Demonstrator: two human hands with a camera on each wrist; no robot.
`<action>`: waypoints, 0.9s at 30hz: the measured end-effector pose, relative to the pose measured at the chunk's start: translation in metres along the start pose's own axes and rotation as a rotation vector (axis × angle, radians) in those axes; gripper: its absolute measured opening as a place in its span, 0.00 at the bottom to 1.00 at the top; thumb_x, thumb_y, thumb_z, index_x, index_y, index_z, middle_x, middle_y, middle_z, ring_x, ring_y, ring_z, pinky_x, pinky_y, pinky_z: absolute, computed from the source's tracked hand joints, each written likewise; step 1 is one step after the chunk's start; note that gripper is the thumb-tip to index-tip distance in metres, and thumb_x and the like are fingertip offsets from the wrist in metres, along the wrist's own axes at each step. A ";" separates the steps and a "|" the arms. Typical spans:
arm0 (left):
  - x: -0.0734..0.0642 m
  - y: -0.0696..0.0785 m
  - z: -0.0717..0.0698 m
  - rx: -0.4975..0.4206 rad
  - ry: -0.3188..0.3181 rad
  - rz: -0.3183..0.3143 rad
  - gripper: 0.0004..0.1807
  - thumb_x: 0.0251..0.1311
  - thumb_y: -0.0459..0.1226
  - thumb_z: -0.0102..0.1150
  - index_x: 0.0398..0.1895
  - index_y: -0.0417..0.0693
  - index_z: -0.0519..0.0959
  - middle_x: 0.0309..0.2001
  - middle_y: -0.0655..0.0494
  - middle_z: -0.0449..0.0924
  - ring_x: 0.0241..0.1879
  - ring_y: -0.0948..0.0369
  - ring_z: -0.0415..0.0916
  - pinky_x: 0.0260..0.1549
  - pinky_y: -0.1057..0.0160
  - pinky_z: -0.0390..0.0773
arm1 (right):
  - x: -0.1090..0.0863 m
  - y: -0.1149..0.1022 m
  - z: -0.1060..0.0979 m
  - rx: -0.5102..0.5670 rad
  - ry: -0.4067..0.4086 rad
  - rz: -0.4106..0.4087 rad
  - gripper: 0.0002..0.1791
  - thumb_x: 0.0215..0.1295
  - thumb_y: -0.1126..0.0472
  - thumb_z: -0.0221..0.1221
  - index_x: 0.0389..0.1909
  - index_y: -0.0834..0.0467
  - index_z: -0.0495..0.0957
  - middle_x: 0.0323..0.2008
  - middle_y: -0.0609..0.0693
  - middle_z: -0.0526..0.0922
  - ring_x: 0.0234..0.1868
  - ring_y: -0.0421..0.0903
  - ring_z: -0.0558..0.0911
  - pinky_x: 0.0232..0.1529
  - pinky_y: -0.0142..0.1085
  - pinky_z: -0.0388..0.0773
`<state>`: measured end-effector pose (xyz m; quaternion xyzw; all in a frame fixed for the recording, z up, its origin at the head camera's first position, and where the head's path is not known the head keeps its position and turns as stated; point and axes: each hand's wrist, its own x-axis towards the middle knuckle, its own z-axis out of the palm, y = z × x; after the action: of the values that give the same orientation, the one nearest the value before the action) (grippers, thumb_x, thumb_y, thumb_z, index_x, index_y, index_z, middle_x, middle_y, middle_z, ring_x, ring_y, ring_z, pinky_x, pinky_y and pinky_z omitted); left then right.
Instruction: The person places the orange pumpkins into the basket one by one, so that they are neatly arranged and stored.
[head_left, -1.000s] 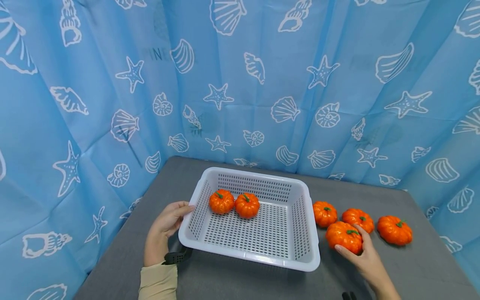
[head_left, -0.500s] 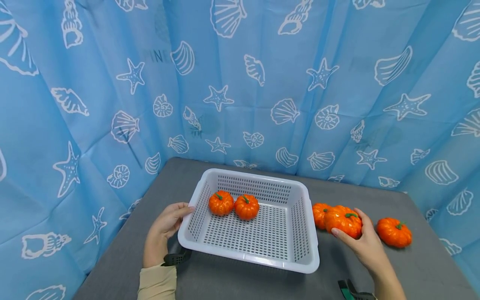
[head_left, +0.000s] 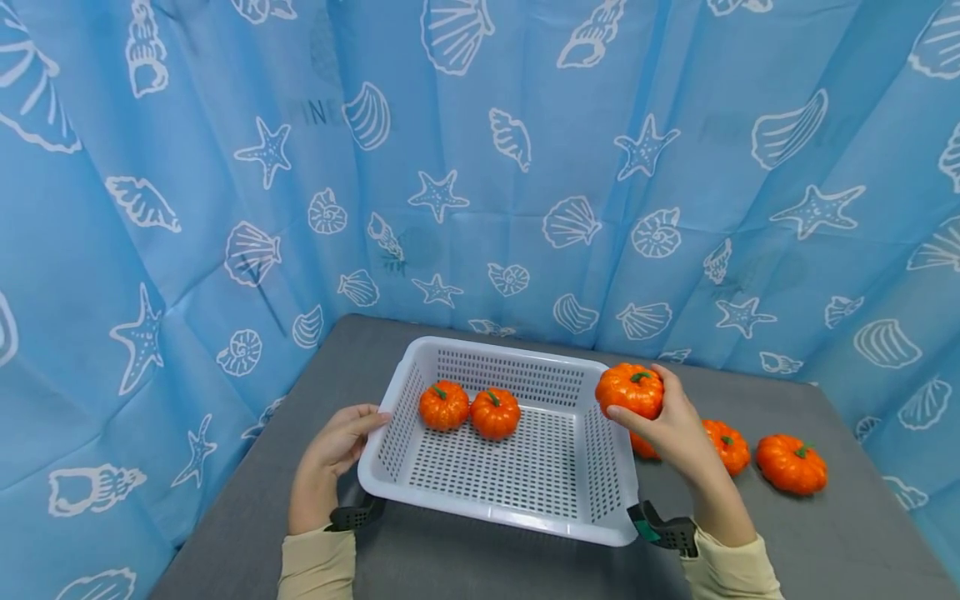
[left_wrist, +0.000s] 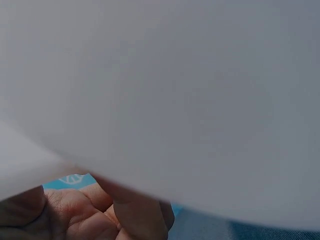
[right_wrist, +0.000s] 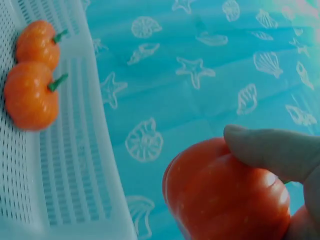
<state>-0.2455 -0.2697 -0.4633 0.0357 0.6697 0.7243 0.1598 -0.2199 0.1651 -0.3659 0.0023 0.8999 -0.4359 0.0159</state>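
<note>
My right hand (head_left: pixel 670 422) grips a small orange pumpkin (head_left: pixel 630 390) with a green stem, thumb on one side and fingers on the other. In the head view this pumpkin overlaps the right rim of a white perforated basket (head_left: pixel 517 522). At the basket's left rim, my left hand (head_left: pixel 340 442) pinches the edge, thumb on top. Inside, toward the back left, two pumpkins (head_left: pixel 443 406) sit side by side. The right wrist view has the held pumpkin (right_wrist: pixel 225 195) close up, with the basket wall to its left. Basket plastic (left_wrist: pixel 165 100) fills most of the left wrist view.
Right of the basket on the grey table (head_left: pixel 847 533) lie more pumpkins: one (head_left: pixel 792 464) at the far right, one (head_left: pixel 726 446) partly behind my right arm, and one (head_left: pixel 643 447) mostly hidden by my hand. A blue shell-patterned curtain (head_left: pixel 480 167) hangs behind.
My right hand has lifted the pumpkin off the table and carried it left and up to the basket's right rim. The left hand and the basket stay in place.
</note>
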 end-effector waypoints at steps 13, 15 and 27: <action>0.000 0.000 0.000 -0.020 -0.012 0.002 0.22 0.68 0.36 0.50 0.53 0.22 0.66 0.45 0.41 0.81 0.41 0.54 0.83 0.39 0.54 0.83 | 0.045 -0.020 0.040 0.032 -0.089 -0.013 0.48 0.58 0.53 0.63 0.69 0.69 0.45 0.57 0.68 0.66 0.50 0.58 0.74 0.48 0.45 0.78; -0.001 0.000 0.000 -0.026 -0.009 -0.003 0.22 0.68 0.36 0.50 0.53 0.21 0.65 0.45 0.41 0.81 0.41 0.54 0.83 0.39 0.54 0.83 | 0.051 -0.020 0.047 0.036 -0.098 0.001 0.46 0.57 0.54 0.64 0.67 0.69 0.48 0.54 0.67 0.68 0.47 0.56 0.76 0.45 0.42 0.79; -0.004 0.004 0.001 -0.032 -0.024 0.001 0.26 0.67 0.37 0.52 0.55 0.19 0.64 0.46 0.39 0.80 0.41 0.55 0.83 0.40 0.54 0.83 | 0.078 -0.011 0.082 -0.158 -0.142 0.035 0.36 0.53 0.55 0.66 0.52 0.73 0.61 0.42 0.63 0.72 0.38 0.52 0.75 0.36 0.40 0.77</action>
<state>-0.2424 -0.2702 -0.4584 0.0421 0.6561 0.7345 0.1683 -0.2955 0.0930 -0.4101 -0.0140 0.9279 -0.3621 0.0875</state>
